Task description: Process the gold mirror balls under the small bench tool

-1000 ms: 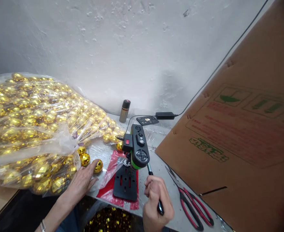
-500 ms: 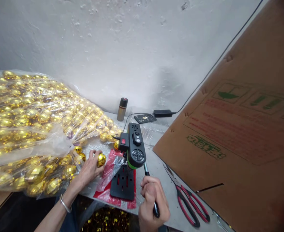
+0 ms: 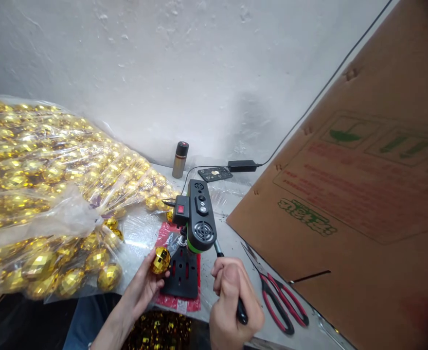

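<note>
A gold mirrored ball (image 3: 160, 260) is between the fingers of my left hand (image 3: 146, 281), just above the left side of a slotted black base plate (image 3: 180, 278). Over that plate stands a small black bench drill press (image 3: 202, 214) with round vents, a red switch and a green ring; its tool tip is hidden under the head. My right hand (image 3: 234, 304) is wrapped round the black-gripped lever handle (image 3: 241, 311) on the machine's right side. Red plastic (image 3: 195, 296) lies beneath the base.
A big clear bag of gold balls (image 3: 46, 170) fills the left side. Red-handled scissors (image 3: 279, 296) lie right of my right hand, beside a large cardboard box (image 3: 345, 194). Behind are a spray can (image 3: 180, 160), a phone (image 3: 215, 173) and a power adapter (image 3: 242, 166).
My left hand has brought the gold ball down and to the right, from beside the red plastic to the base plate's edge. My right hand stays on the lever; the view shifts slightly.
</note>
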Demonstrator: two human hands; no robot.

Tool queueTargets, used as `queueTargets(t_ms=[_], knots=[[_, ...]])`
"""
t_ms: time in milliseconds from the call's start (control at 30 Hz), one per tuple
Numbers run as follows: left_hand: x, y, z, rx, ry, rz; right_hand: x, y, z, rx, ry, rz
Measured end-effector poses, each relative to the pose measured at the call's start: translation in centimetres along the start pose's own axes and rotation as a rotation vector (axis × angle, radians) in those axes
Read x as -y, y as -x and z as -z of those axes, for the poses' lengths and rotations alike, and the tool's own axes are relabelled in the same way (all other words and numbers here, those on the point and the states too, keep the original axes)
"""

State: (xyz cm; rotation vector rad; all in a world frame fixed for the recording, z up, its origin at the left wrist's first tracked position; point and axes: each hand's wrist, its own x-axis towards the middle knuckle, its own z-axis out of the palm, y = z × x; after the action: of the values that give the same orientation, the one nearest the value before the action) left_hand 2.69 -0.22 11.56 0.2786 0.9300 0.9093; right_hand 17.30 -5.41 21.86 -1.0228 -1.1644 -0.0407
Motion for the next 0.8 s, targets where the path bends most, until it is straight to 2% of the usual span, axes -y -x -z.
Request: queueTargets(t_ms=[133, 300, 467, 633, 800], knots=[[1.7, -1.2, 0.4, 0.071, -0.207, -0.144, 0.3, -0.3, 0.0, 0.005, -0.002, -0.023], [3.3, -3.2, 0.6, 0.007, -0.629, -0.355, 0.3, -0.4, 0.0, 0.013, 0.014, 0.012], [3.5, -3.5, 0.8, -0.015, -1.022, -0.653, 0.1, -0.2, 0.2, 0.031, 0.023, 0.014], [3.4, -3.0, 0.5, 0.105, -1.274, -0.741, -0.2, 0.1, 0.3, 0.019, 0.018, 0.036], [2.9, -3.7, -0.2, 0.095, -1.461, -0.722, -0.2, 0.4, 0.4, 0.026, 0.017, 0.029]])
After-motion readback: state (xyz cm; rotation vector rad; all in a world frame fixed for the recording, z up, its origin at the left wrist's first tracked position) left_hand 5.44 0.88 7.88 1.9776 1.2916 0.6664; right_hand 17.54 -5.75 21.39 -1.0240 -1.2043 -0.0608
